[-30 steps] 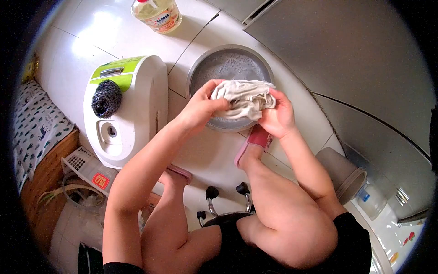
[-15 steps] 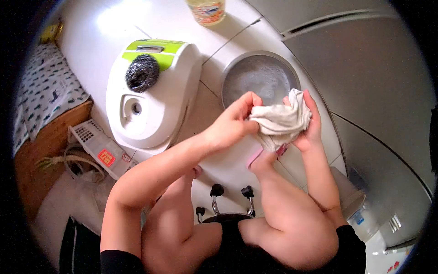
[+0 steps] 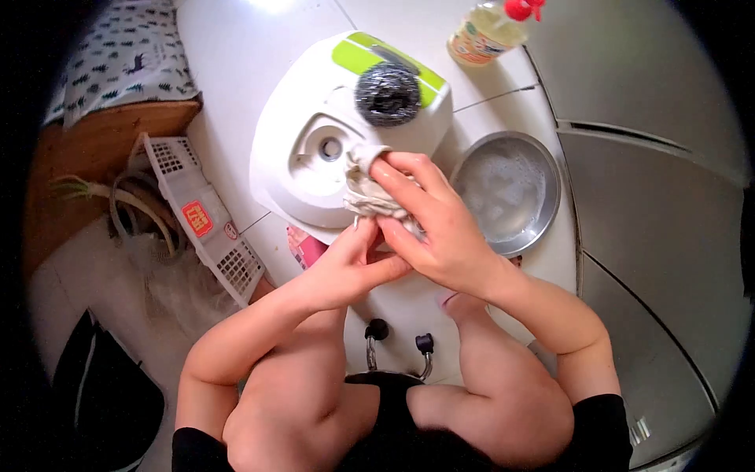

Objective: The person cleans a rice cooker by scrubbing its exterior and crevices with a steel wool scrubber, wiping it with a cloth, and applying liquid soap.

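Note:
A crumpled off-white cloth is bunched at the near right edge of a white appliance with a green panel, which looks like a rice cooker. My right hand is closed over the cloth from the right, fingers curled across its top. Below it, my left hand pinches the cloth's lower edge; part of its grip is hidden. A dark wiry scouring ball rests on top of the cooker, beside the round vent. To the right stands a metal basin holding cloudy, sudsy water.
A bottle of yellowish liquid with a red pump top stands beyond the basin. Grey cabinet fronts line the right side. At left are a white plastic basket and a wooden box under patterned fabric. Stool casters show between my legs.
Both hands have carried the cloth left, from near the basin to the cooker's edge. My view has turned left, so the cooker, basin and bottle appear further right.

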Demonstrator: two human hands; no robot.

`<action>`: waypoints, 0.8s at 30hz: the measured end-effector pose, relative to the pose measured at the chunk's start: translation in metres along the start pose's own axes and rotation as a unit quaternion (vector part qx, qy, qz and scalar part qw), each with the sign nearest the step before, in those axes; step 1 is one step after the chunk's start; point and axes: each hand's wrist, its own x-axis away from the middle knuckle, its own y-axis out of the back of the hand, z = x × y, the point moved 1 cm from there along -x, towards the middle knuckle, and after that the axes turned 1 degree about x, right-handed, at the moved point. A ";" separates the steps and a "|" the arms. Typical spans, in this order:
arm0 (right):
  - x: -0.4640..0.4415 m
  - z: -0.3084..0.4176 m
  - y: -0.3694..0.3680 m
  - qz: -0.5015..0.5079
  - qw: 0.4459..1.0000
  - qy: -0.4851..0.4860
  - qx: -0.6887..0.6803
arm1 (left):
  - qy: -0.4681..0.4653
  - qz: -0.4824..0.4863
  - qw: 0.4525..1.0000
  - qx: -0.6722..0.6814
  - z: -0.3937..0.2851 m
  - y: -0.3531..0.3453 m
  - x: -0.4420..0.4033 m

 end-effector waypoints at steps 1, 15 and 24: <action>-0.011 0.005 -0.009 0.030 0.999 -0.024 0.018 | -0.038 -0.049 0.997 0.042 0.013 0.001 0.007; -0.082 0.015 -0.061 0.066 0.872 0.031 0.484 | -0.233 -0.454 0.805 -0.303 -0.009 0.107 0.033; -0.086 0.015 -0.060 0.092 0.876 0.101 0.462 | -0.225 -0.462 0.806 -0.294 0.000 0.126 0.011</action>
